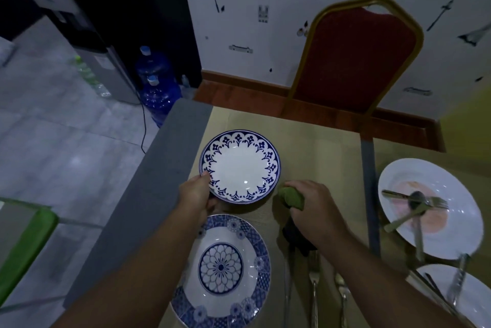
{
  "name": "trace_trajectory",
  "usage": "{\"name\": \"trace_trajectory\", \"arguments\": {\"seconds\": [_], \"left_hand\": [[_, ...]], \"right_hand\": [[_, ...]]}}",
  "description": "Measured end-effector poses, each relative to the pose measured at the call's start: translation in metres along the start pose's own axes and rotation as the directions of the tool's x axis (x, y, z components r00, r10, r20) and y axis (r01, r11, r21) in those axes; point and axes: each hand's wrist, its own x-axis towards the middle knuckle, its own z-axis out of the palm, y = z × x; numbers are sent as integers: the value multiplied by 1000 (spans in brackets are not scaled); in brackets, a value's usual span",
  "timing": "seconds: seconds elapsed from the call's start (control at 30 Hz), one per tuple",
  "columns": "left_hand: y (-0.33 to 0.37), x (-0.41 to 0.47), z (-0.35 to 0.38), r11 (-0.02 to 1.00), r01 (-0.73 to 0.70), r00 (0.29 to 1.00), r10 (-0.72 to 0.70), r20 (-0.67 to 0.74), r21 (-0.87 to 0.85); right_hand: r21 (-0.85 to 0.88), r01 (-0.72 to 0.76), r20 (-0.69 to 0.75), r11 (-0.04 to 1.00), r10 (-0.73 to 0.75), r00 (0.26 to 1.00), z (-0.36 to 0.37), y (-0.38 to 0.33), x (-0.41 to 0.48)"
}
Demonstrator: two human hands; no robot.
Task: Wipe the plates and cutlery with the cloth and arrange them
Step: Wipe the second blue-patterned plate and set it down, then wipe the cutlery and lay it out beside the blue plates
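Left hand point(198, 192) gripped near-left rim of floral-rimmed plate point(240, 167) at table's point(318, 147) left side. Right hand point(316, 210) curled round bunched green cloth point(291, 197), just right of that plate. Patterned plate point(220, 272) lay nearer; forks point(314, 282) near right

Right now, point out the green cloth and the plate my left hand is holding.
green cloth point(290, 197), head view, middle of the bunched fabric
blue-rimmed plate point(240, 167), head view, bare white centre
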Motion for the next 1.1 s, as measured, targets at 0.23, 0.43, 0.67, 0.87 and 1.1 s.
{"name": "trace_trajectory", "arguments": {"seconds": [0.23, 0.43, 0.67, 0.87, 1.1], "left_hand": [[2, 8, -3, 1000, -1, 999, 3, 49, -23], [6, -27, -8, 993, -116, 988, 113, 105, 18], [-16, -84, -7, 995, -92, 982, 97, 165, -37], [-56, -141, 23, 984, 43, 944, 17, 330, -175], [-116, -200, 85, 989, 133, 902, -92, 423, -69]], "right_hand": [[-20, -12, 13, 1000, 12, 1000, 8, 3, -1], [-8, 1, -21, 1000, -1, 1000, 0, 3, -15], [47, 44, -80, 998, -40, 996, -33, 6, -52], [72, 10, -125, 997, -1, 992, -73, 22, -103], [109, -66, -170, 992, 84, 982, -122, 69, -181]]}}
